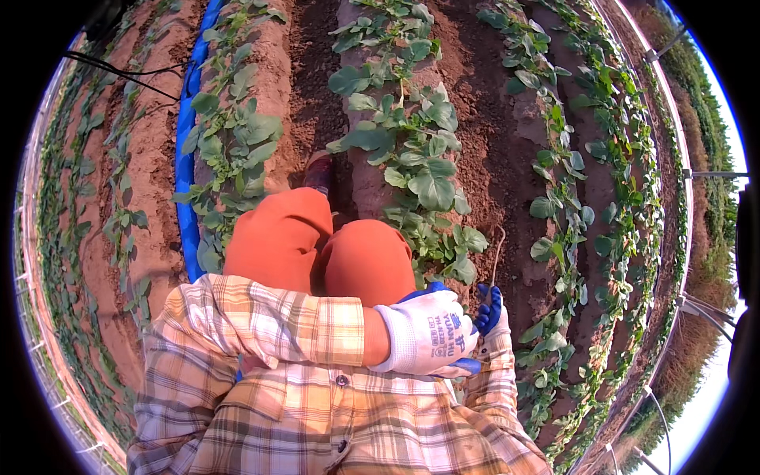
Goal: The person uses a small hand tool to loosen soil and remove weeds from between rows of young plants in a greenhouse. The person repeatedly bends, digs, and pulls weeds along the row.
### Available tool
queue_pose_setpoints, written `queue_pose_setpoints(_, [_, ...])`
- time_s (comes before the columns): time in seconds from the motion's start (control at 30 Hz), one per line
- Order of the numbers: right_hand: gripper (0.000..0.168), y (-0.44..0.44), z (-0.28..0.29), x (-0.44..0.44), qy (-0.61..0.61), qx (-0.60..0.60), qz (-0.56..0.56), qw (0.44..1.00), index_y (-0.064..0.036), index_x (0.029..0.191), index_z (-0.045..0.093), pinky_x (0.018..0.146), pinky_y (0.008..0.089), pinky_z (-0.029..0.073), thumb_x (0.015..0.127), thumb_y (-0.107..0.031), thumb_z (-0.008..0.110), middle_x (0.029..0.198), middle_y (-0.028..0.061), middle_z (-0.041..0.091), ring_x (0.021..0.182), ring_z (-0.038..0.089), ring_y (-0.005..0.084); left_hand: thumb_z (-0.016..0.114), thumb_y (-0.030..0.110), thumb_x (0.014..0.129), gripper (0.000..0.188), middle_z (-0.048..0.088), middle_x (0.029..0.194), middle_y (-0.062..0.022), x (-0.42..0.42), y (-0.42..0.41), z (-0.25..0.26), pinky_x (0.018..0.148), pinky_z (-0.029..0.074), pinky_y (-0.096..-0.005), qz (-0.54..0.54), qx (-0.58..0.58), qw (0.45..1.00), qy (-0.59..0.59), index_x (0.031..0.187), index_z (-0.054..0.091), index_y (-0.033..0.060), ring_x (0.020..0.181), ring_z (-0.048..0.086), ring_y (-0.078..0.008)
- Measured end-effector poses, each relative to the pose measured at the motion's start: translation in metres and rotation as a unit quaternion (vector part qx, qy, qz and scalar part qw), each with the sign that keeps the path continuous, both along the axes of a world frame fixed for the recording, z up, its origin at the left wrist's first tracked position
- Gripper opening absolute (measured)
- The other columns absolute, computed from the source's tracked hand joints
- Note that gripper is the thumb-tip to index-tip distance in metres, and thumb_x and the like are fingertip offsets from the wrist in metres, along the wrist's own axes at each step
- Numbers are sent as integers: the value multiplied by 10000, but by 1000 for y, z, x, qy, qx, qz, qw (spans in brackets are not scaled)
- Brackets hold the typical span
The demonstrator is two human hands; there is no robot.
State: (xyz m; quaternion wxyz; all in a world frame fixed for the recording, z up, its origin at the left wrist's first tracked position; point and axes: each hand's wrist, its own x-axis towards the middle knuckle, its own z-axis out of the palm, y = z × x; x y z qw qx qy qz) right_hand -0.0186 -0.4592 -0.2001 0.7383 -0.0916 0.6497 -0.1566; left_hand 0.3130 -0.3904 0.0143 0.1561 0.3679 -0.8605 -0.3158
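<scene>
My left hand [430, 332], in a white and blue work glove, reaches across my body to the right, beside my bent knees. Its back faces up; its fingers are largely hidden, so what they touch cannot be told. Just right of it is my right hand [489, 312], also gloved in blue, closed around the lower end of a thin, hooked tool [497, 255]. The tool's curved tip points away from me, over brown soil at the furrow. Leafy green plants [436, 184] grow on the raised bed before my knees, their nearest leaves close to both hands.
More planted rows [555, 208] run along the right and left. A blue hose [187, 178] lies lengthwise on the left, with dark cables [127, 74] near it. A soil furrow [317, 77] lies ahead by my shoe [319, 169]. Metal framing [689, 172] stands at the far right.
</scene>
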Motion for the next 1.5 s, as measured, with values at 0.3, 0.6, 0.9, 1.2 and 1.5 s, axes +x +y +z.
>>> queue_pose_setpoints(0.3, [472,-37,41,56,-329,-34,-125,936,-74,1310,457,334,222,227,982,-404,377,459,-67,281,347,239,64,421,428,922,444,651,895,-182,30,-38,-30,763,480,-435,147,257,955,0,1049,557,25,870,638,-338])
queue_pose_setpoints(0.6, [400,-6,145,201,-250,-173,-22,952,-70,1198,503,403,262,389,964,-360,356,610,23,550,384,426,103,461,412,924,674,496,1224,-292,32,-67,-43,1013,356,-380,453,378,775,227,1397,240,-14,1143,502,-379])
queue_pose_setpoints(0.9, [403,-29,115,262,4,-178,260,949,-86,1259,509,474,257,401,962,-334,396,637,10,560,483,474,111,486,218,910,336,603,1054,-182,18,-78,-64,820,452,-436,482,284,764,323,1131,528,-32,969,590,-323])
queue_pose_setpoints(1.2, [331,-61,-6,257,195,-332,483,786,-45,1166,609,579,239,440,908,-249,571,766,39,624,616,547,110,457,134,879,430,586,1056,-68,5,-67,-57,780,385,-402,247,-198,925,-211,1277,486,-25,815,548,-194])
queue_pose_setpoints(1.5, [277,-103,4,262,296,-348,401,794,-145,1160,621,358,253,396,928,-254,517,603,64,573,405,510,120,524,245,901,277,631,809,-158,-2,-63,-50,681,486,-421,433,295,778,347,1024,507,-4,776,652,-313])
